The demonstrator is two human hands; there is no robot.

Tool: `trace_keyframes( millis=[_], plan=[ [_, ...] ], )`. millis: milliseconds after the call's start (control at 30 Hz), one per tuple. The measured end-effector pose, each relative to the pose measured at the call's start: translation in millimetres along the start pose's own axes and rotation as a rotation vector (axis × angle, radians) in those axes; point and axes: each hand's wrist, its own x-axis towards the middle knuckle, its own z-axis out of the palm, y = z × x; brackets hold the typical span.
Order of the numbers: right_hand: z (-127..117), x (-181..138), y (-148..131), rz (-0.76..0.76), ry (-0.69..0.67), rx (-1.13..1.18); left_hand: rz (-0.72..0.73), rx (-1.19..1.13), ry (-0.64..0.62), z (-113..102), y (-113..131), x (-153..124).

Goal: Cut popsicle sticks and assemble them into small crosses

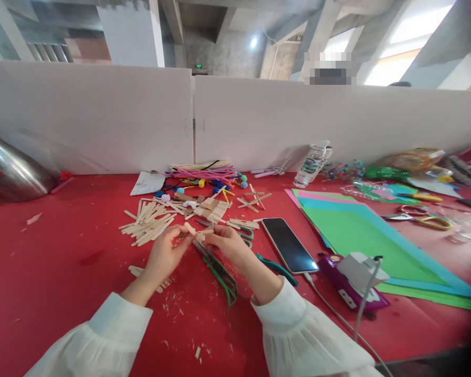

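Observation:
My left hand (165,254) and my right hand (228,245) meet over the red table (63,272), both pinched on a small wooden craft stick piece (195,231) held between them. Directly under the hands lies a green-handled cutter (220,269). Just beyond the hands sits a loose heap of wooden craft sticks (149,222) and a part-built stick assembly (211,209). Wood shavings (180,309) litter the cloth near my wrists.
A black phone (289,245) lies right of my hands, cabled to a purple device (351,283). Coloured paper sheets (361,235), scissors (424,219), a water bottle (313,165), pipe cleaners (206,173) and a metal kettle (11,170) stand around. White partition behind.

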Motion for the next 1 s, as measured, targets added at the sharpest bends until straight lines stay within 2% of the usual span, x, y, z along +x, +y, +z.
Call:
trace_keyframes(
  millis=[133, 267, 533, 667, 800, 1000],
  plan=[
    [1, 0, -1, -0.017, 0.044, -0.036, -0.21, -0.291, 0.07, 3, 0, 2],
    [0, 2, 4, -0.068, 0.124, -0.146, -0.351, -0.436, 0.145, 7, 0, 2],
    [-2, 4, 11, -0.052, 0.011, -0.2, -0.356, -0.455, 0.156, 9, 0, 0],
    [-3, 5, 14, -0.069, -0.046, -0.231, -0.423, -0.547, 0.148, 13, 0, -1],
    [-3, 5, 16, -0.071, -0.022, -0.235, -0.509, -0.641, 0.149, 17, 1, -3],
    [1, 5, 11, -0.025, 0.032, -0.174, -0.537, -0.585, 0.047, 14, 6, -2]
  ],
)
